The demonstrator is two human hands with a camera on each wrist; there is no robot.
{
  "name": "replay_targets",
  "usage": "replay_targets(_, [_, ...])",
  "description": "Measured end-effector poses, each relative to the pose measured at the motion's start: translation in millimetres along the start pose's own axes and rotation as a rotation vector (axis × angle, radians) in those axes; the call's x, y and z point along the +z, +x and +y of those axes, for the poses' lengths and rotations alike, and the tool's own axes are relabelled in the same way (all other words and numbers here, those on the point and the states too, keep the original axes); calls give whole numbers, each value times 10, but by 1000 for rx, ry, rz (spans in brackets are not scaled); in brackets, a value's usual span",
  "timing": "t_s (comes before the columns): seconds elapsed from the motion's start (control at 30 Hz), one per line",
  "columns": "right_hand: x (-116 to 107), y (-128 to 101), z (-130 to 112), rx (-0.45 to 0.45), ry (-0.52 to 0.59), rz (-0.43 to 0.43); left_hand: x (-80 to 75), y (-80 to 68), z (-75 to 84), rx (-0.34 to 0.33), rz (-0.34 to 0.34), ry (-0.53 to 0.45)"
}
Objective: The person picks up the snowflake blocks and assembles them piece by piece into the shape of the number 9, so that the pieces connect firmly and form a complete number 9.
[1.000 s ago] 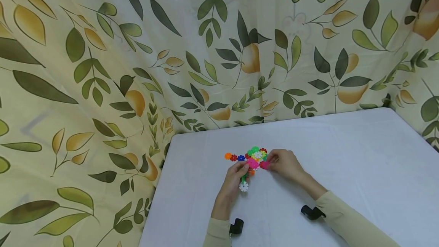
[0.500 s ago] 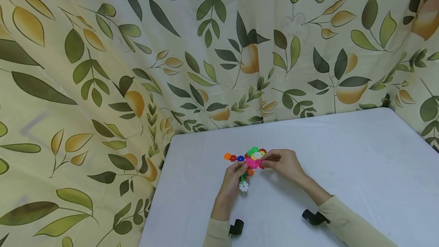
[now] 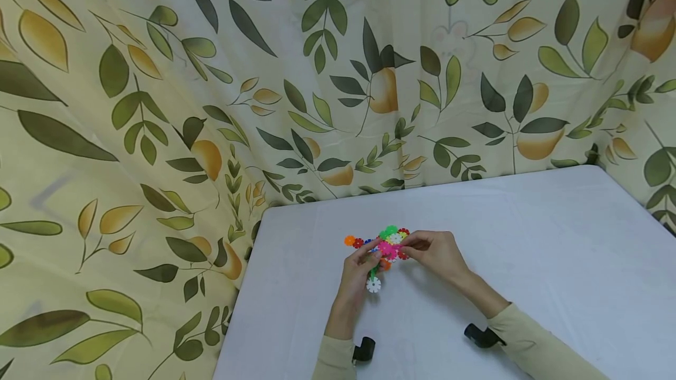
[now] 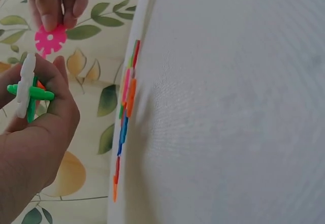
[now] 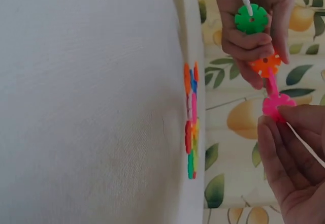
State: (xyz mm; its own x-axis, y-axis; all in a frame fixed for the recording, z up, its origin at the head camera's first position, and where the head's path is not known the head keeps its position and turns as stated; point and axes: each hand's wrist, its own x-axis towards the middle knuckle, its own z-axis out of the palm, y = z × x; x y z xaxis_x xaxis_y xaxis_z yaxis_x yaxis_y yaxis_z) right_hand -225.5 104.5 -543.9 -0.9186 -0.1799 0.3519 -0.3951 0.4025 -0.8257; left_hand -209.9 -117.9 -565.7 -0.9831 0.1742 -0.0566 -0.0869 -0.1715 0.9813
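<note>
My left hand holds a small cluster of linked snowflake discs. A white disc is at its near end, beside a green disc and an orange disc. Pink pieces stand at the cluster's far end. Between thumb and fingers, my right hand pinches a pink snowflake disc, which meets another pink piece edge-on in the right wrist view. The left fingers hide part of the cluster. Behind the hands, a flat assembly of joined coloured discs lies on the table.
The white-covered table has its far edge just beyond the disc assembly. A leaf-and-fruit patterned curtain hangs behind and to the left. A black camera is on the right wrist, another on the left.
My right hand has moved left, bringing its pink disc up to the pink end of the held cluster. The left index finger now reaches further out over the pieces.
</note>
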Motion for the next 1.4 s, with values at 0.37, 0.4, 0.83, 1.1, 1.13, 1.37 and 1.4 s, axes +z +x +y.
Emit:
replay_targets(0.37, [37,-24,30,-131,-34,45,42,-20,15,-14,20,7])
replay_targets(0.4, [39,-26,29,-140,-32,48,46,-22,18,-20,23,7])
replay_targets(0.83, [81,-31,55,-233,48,87,39,-52,34,-24,-7,-134])
replay_targets(1.1, [123,-29,41,-287,58,76,13,-50,26,-20,-17,-115])
replay_targets(1.13, [124,-33,39,-283,58,76,13,-46,27,-22,-23,-103])
replay_targets(1.37, [106,-33,71,-161,74,10,45,-26,42,-16,-24,-42])
replay_targets(1.4, [104,-25,85,-143,59,-2,46,-25,40,-17,-20,-43])
